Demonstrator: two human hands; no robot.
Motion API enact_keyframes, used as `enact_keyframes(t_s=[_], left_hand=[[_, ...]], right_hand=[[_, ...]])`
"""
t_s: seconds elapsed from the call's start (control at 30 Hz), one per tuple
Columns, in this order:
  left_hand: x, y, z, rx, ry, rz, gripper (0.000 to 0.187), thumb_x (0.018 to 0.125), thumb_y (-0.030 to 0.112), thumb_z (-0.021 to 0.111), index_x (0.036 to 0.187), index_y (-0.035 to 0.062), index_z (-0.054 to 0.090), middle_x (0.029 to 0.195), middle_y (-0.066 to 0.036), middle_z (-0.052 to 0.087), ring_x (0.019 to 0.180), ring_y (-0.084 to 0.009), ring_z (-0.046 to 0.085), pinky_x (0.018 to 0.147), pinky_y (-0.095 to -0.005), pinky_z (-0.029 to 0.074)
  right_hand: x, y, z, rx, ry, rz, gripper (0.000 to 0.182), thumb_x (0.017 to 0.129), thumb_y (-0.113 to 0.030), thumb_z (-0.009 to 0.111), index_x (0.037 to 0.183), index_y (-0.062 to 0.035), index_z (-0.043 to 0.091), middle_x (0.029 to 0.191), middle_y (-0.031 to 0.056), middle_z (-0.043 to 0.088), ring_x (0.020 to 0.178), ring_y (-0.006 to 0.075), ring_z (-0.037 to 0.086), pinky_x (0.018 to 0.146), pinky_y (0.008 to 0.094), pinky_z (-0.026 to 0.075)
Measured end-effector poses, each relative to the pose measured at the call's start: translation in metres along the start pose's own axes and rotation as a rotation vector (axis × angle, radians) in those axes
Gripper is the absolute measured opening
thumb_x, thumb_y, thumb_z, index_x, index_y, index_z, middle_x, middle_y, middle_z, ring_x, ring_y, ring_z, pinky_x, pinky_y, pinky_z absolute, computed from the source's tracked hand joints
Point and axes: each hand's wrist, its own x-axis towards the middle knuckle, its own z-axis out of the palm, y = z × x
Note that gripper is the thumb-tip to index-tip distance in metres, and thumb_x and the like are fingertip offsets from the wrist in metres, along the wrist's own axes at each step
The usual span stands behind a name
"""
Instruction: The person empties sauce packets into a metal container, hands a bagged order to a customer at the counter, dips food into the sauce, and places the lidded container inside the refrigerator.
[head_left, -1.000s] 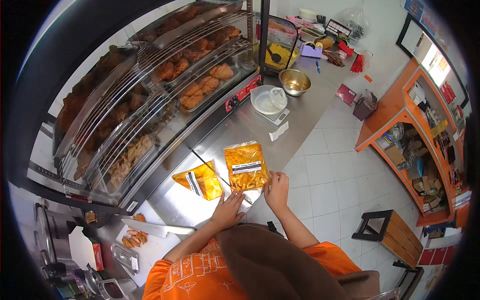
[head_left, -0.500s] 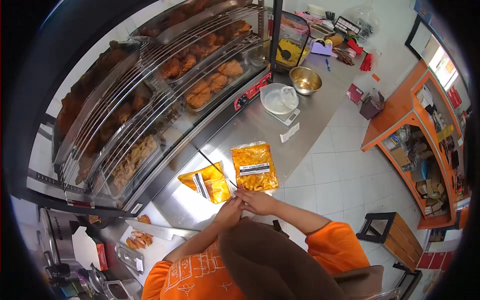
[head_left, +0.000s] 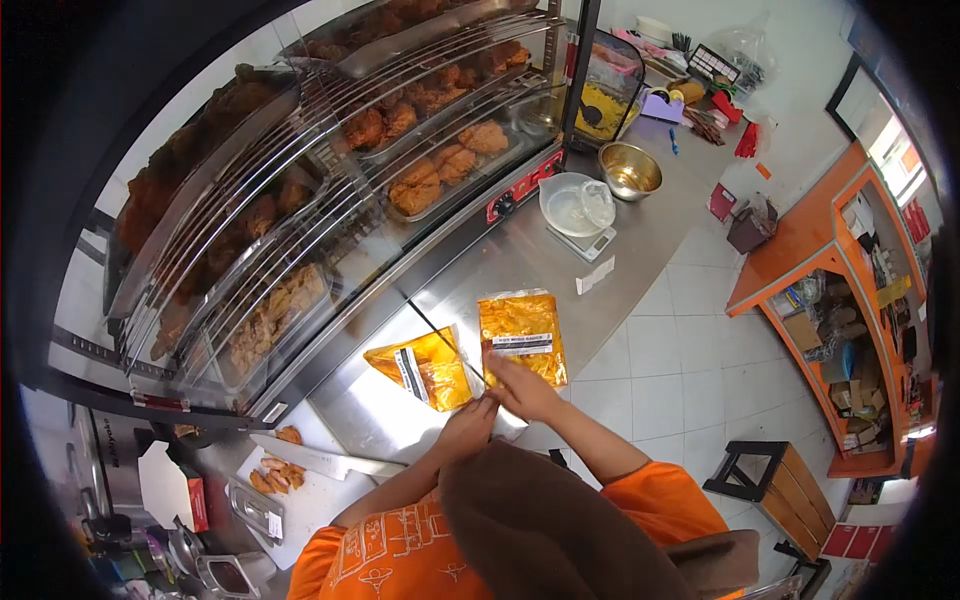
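Note:
Two flat clear packets of orange sauce lie on the steel counter. The right sauce packet has a white and black label across it; the left sauce packet lies at an angle, its label tilted. My right hand is at the lower left edge of the right packet, fingers stretched out and apart from the thumb. Just below the gap between the packets, my left hand has its fingers closed; what they hold is hidden. A thin dark line runs along the counter between the packets.
A glass display cabinet with trays of fried chicken stands along the back left. Farther right are a plastic jug on a scale and a metal bowl. A large knife lies on a white board with chicken pieces.
My right hand has moved up from beside my left hand onto the edge of the right packet, its fingers now extended. The whole view has shifted slightly.

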Motion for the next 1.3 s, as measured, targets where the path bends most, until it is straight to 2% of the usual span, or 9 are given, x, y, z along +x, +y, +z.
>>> enact_keyframes(t_s=[0.13, 0.27, 0.37, 0.47, 0.7, 0.77, 0.87, 0.93, 1.3], left_hand=[[-0.002, -0.006, 0.011, -0.163, -0.011, -0.100, 0.056, 0.077, 0.027, 0.056, 0.116, -0.0105, 0.044, 0.127, -0.019, 0.039, 0.112, -0.0309, 0.045, 0.095, -0.0372, 0.038], [0.006, -0.005, 0.006, -0.141, -0.009, -0.113, 0.060, 0.077, 0.033, 0.057, 0.117, -0.0093, 0.045, 0.131, -0.017, 0.036, 0.116, -0.0302, 0.042, 0.098, -0.0396, 0.035], [0.007, 0.002, -0.010, 0.115, -0.027, -0.049, 0.063, 0.076, 0.038, 0.058, 0.117, -0.0081, 0.045, 0.128, -0.017, 0.040, 0.118, -0.0300, 0.042, 0.101, -0.0409, 0.032], [0.013, 0.000, -0.014, 0.031, -0.062, -0.081, 0.064, 0.076, 0.040, 0.058, 0.117, -0.0071, 0.046, 0.125, -0.018, 0.043, 0.119, -0.0302, 0.042, 0.103, -0.0410, 0.029], [0.012, 0.001, -0.023, -0.057, -0.014, -0.084, 0.059, 0.076, 0.037, 0.060, 0.115, -0.0060, 0.048, 0.123, -0.021, 0.044, 0.116, -0.0330, 0.043, 0.102, -0.0431, 0.030], [0.011, -0.005, -0.019, 0.030, 0.087, 0.002, 0.057, 0.075, 0.036, 0.060, 0.114, -0.0051, 0.049, 0.123, -0.023, 0.044, 0.115, -0.0348, 0.044, 0.102, -0.0443, 0.031], [0.013, -0.004, -0.021, -0.059, -0.067, -0.092, 0.055, 0.075, 0.036, 0.060, 0.113, -0.0036, 0.050, 0.122, -0.025, 0.043, 0.115, -0.0370, 0.044, 0.102, -0.0459, 0.030], [0.015, -0.005, -0.017, -0.051, 0.009, -0.051, 0.049, 0.075, 0.035, 0.062, 0.105, -0.0028, 0.053, 0.118, -0.024, 0.045, 0.110, -0.0392, 0.046, 0.100, -0.0457, 0.033], [0.022, 0.005, -0.032, 0.031, -0.010, -0.044, 0.048, 0.075, 0.035, 0.061, 0.100, -0.0045, 0.054, 0.126, -0.027, 0.042, 0.112, -0.0403, 0.044, 0.097, -0.0418, 0.037]], right_hand=[[-0.022, -0.005, 0.009, 0.001, -0.119, -0.163, 0.062, 0.086, -0.025, 0.053, 0.136, -0.0010, 0.025, 0.126, 0.0237, 0.043, 0.115, 0.0365, 0.045, 0.097, 0.0389, 0.037], [-0.017, 0.000, 0.002, 0.113, -0.231, -0.051, 0.059, 0.088, -0.021, 0.050, 0.138, -0.0049, 0.024, 0.129, 0.0216, 0.042, 0.117, 0.0357, 0.044, 0.097, 0.0387, 0.037], [-0.014, 0.003, 0.002, 0.000, -0.178, -0.162, 0.054, 0.089, -0.024, 0.050, 0.134, -0.0016, 0.031, 0.127, 0.0207, 0.044, 0.116, 0.0347, 0.045, 0.096, 0.0376, 0.038], [-0.002, 0.020, -0.016, -0.015, -0.161, 0.012, 0.051, 0.090, -0.025, 0.048, 0.132, -0.0008, 0.034, 0.128, 0.0196, 0.044, 0.116, 0.0335, 0.046, 0.096, 0.0372, 0.038], [0.003, 0.030, -0.013, -0.047, -0.044, 0.064, 0.047, 0.089, -0.025, 0.049, 0.128, 0.0005, 0.040, 0.125, 0.0202, 0.047, 0.112, 0.0336, 0.049, 0.096, 0.0383, 0.038], [0.006, 0.007, -0.016, 0.051, -0.156, -0.136, 0.048, 0.088, -0.025, 0.050, 0.127, 0.0001, 0.040, 0.124, 0.0202, 0.047, 0.116, 0.0339, 0.045, 0.098, 0.0384, 0.037], [0.008, 0.007, -0.003, 0.028, -0.207, -0.175, 0.051, 0.087, -0.025, 0.049, 0.131, -0.0021, 0.038, 0.129, 0.0196, 0.043, 0.118, 0.0325, 0.043, 0.099, 0.0384, 0.035], [0.016, 0.017, 0.000, 0.023, -0.242, -0.184, 0.051, 0.088, -0.026, 0.049, 0.131, -0.0020, 0.037, 0.131, 0.0187, 0.042, 0.119, 0.0319, 0.043, 0.099, 0.0380, 0.035], [0.069, 0.047, 0.003, -0.094, -0.014, -0.112, 0.046, 0.091, -0.026, 0.045, 0.129, -0.0010, 0.039, 0.127, 0.0196, 0.046, 0.118, 0.0329, 0.043, 0.100, 0.0370, 0.034]])
